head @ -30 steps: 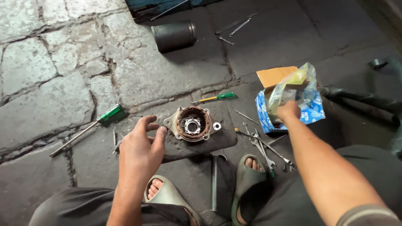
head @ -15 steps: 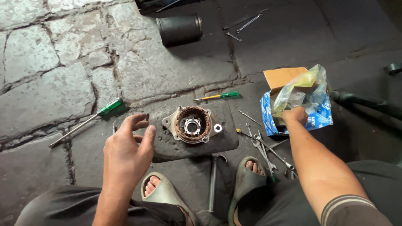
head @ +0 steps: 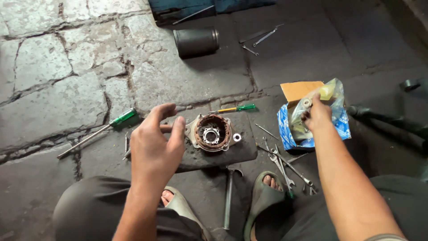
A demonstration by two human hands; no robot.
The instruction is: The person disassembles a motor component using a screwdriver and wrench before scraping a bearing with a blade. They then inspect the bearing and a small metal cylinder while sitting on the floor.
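Note:
My right hand (head: 317,117) pinches a small silvery ring-shaped part (head: 306,103) at the mouth of a clear plastic bag (head: 327,100), which lies on a blue carton (head: 312,127) with an open brown flap. My left hand (head: 154,145) hovers with fingers apart and empty, just left of a rusty round motor housing (head: 214,132). The housing rests on a dark rubber mat (head: 223,154) on the stone floor. A small washer (head: 236,137) lies beside the housing.
A green-handled screwdriver (head: 96,132) lies left, a smaller one (head: 234,108) behind the mat. Spanners and pins (head: 283,160) are scattered between mat and carton. A dark metal cylinder (head: 196,41) lies far back, a hammer (head: 228,196) between my sandalled feet (head: 263,196).
My right hand has drawn the small ring part up out of the bag. My left hand has lifted a little off the mat and stays open.

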